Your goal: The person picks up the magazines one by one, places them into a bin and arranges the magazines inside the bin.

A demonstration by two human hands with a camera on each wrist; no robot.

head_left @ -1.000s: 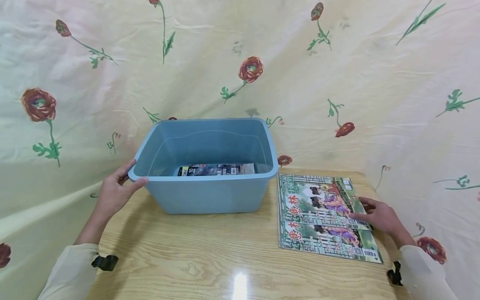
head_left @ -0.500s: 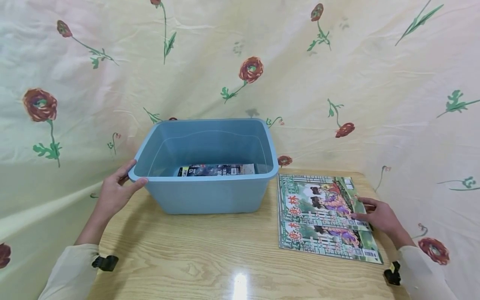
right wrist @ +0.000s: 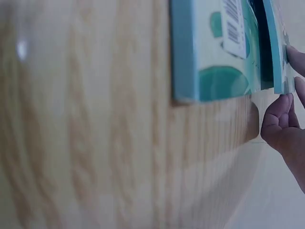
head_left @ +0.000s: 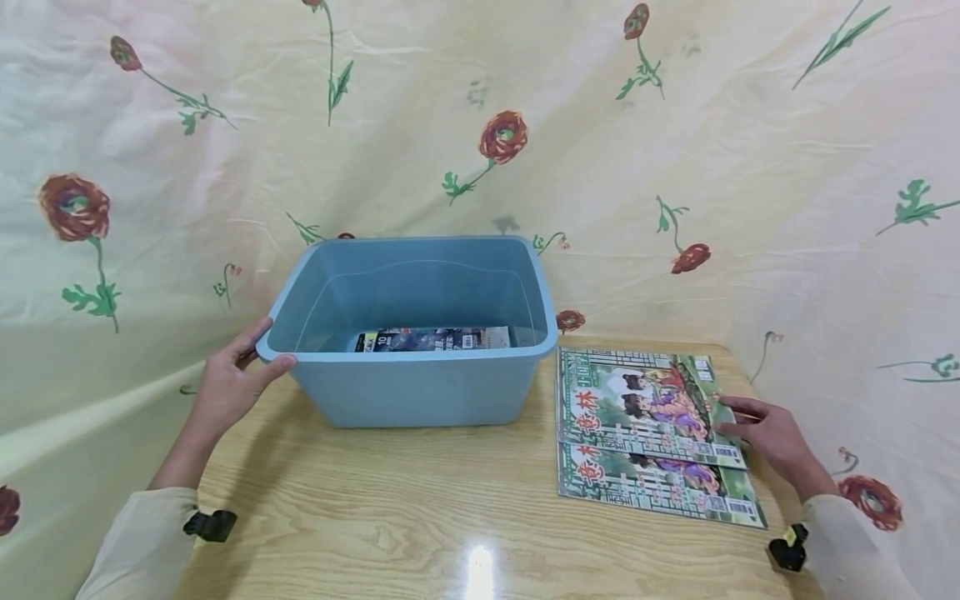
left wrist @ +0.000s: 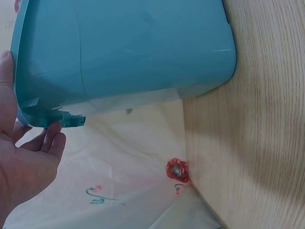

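My left hand grips the left front corner of a blue plastic bin, thumb on the rim and fingers under it. The left wrist view shows the same hold, with my left hand at the lip of the bin. One magazine lies flat inside the bin. On the table to the right lie two overlapping green-covered magazines. My right hand pinches the right edge of the top magazine, which lies over the lower magazine. In the right wrist view my right hand lifts that edge slightly.
The wooden table has bare surface in front of the bin and between bin and magazines. A pale flowered cloth hangs close behind and at both sides. The table's right edge runs just beyond the magazines.
My right hand has slid a little outward to the top magazine's right edge, and that magazine has shifted slightly. The left hand and the bin have not moved.
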